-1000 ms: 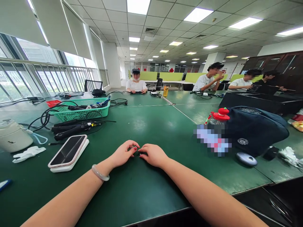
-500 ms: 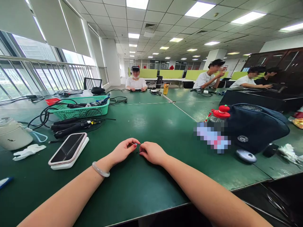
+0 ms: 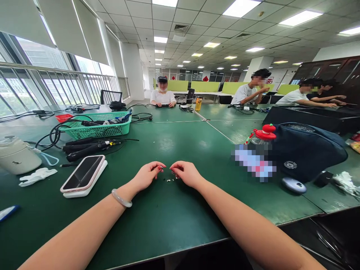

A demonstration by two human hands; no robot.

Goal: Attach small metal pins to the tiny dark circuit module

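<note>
Over the green table (image 3: 157, 225), my left hand (image 3: 146, 174), with a pale bangle (image 3: 121, 198) on the wrist, pinches a tiny dark-and-shiny piece (image 3: 161, 167) between thumb and fingers. Its kind is too small to tell. My right hand (image 3: 186, 173) faces it a short gap away, fingertips closed together; what they hold, if anything, is mostly hidden. Just below the fingertips, small whitish bits (image 3: 168, 180) lie on the tabletop, one close under the right fingers.
Left are a phone (image 3: 84, 173) on a white box, black cable bundles (image 3: 87, 149), a green basket (image 3: 98, 130) and a beige jar (image 3: 18, 157). Right are a red-lidded bottle (image 3: 264, 134), a dark blue bag (image 3: 312, 150) and a mouse (image 3: 294, 185). Several people sit across the table.
My hands have moved apart, from nearly touching to a small gap. Small whitish bits now show on the table below them. The view has shifted slightly.
</note>
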